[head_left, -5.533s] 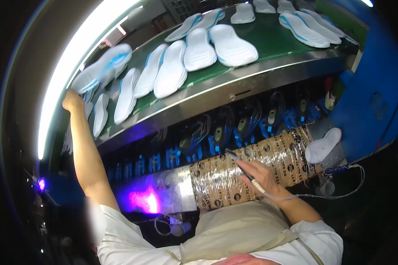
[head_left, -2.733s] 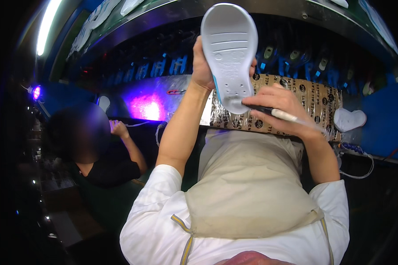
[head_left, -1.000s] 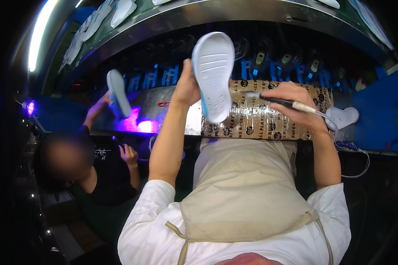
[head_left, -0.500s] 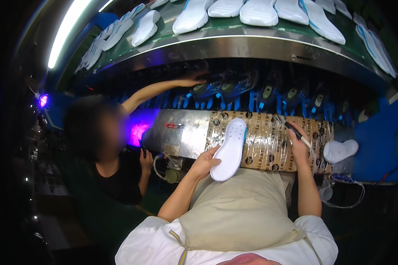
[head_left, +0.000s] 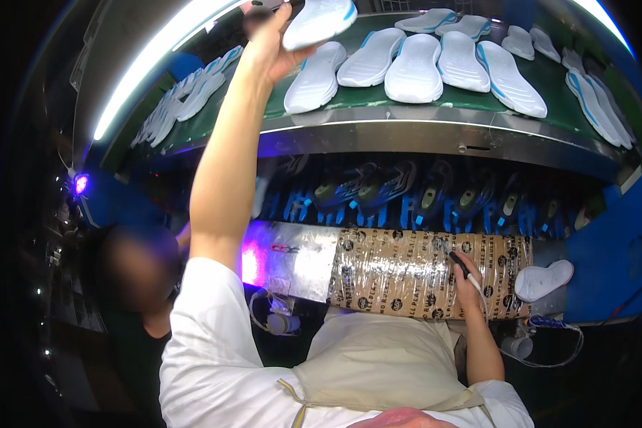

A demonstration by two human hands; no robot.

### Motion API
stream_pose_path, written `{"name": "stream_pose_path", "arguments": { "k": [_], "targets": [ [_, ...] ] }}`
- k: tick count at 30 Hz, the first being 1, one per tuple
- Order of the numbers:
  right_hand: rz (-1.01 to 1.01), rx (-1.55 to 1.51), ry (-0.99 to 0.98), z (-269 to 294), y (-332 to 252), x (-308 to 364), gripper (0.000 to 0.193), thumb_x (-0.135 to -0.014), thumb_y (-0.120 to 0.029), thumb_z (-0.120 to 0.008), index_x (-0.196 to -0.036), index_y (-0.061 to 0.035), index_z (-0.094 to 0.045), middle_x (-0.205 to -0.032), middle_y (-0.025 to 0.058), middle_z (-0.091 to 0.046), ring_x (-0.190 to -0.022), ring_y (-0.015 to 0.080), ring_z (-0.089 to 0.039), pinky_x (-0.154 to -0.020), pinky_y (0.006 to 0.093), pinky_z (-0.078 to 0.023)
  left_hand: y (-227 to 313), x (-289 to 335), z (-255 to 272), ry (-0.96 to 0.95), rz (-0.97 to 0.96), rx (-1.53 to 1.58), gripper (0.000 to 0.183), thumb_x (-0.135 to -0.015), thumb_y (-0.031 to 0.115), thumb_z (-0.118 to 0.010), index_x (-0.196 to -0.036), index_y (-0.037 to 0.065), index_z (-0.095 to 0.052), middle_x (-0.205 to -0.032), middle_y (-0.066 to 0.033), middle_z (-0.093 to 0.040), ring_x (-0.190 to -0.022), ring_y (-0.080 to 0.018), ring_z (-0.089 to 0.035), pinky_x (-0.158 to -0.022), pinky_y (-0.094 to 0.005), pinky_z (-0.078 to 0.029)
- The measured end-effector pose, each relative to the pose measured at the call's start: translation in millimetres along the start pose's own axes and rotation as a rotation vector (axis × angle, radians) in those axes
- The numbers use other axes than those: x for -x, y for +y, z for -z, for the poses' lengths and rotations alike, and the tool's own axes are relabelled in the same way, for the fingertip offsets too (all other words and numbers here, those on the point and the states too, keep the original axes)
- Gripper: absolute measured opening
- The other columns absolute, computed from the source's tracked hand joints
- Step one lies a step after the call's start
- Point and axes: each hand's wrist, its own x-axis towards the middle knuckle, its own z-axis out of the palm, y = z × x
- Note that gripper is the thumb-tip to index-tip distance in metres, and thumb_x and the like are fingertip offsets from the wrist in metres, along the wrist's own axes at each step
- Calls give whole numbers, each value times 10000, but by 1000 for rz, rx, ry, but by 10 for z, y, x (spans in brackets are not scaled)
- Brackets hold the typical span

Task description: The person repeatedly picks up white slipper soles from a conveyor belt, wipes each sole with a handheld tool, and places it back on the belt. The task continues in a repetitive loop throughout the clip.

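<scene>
Raised far up at the back left, my left hand [head_left: 269,51] has its fingers on a white shoe sole [head_left: 317,25] with a blue edge, above the green conveyor [head_left: 257,120]. The top of that sole is cut off by the picture's edge. Low over the bench, my right hand [head_left: 469,285] is wrapped round a pen-shaped tool [head_left: 460,265] with a black grip, a thin metal tip and a white cord. Its tip points at the bench's cardboard cover [head_left: 399,274], which is wrapped in clear film. A separate white sole [head_left: 544,280] lies at the bench's right end.
Several white soles [head_left: 414,68] lie in rows on the conveyor. Under its metal edge stand dark shoe forms [head_left: 428,189] on blue holders. Red-handled snips [head_left: 285,248] rest on the bare metal bench. A co-worker [head_left: 139,274] is at the left, near purple light.
My left hand has gone from over the bench up to the conveyor, with a white sole in it. My right hand still holds the tool over the cardboard. The view has tilted upward.
</scene>
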Motion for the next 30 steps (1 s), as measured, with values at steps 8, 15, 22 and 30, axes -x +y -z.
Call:
{"name": "stream_pose_path", "arguments": {
  "k": [8, 15, 22, 30],
  "targets": [
    [-88, -2, -33, 29, -142, -16, 311, -894, -76, -635, -1185, 23, -679, -1134, 175, -699, -1059, 292, -661, -941, 351, -498, -702, -1450, 1101, 380, 287, -756, 345, -988, 237, -496, -1193, -18, -607, -1242, -225, -597, -834, -329, -703, -688, -416, -630],
    [44, 63, -3, -1, -10, -18, 335, -891, -193, -677, -1161, 5, -689, -1055, 182, -702, -981, 329, -668, -891, 398, -511, -1130, -1940, 1724, 264, 270, -1081, 502, -919, 354, -592, -1232, -38, -597, -996, -219, -713, -889, -306, -711, -725, -413, -585],
    [5, -4, 33, -5, -81, -50, 305, -876, -122, -685, -1147, 20, -697, -1014, 168, -699, -926, 282, -668, -841, 372, -523, -1497, -2088, 2181, 287, 346, -1648, 447, -898, 355, -600, -1118, -31, -650, -981, -241, -712, -910, -354, -700, -775, -444, -567],
    [109, 25, 0, -74, -92, -91, 307, -880, -127, -679, -1147, 24, -698, -921, 148, -675, -811, 263, -635, -757, 368, -513, -1296, -1871, 2588, 455, 52, -1897, 409, -875, 356, -608, -989, -23, -711, -964, -266, -710, -934, -407, -687, -832, -479, -547]
  ]
}}
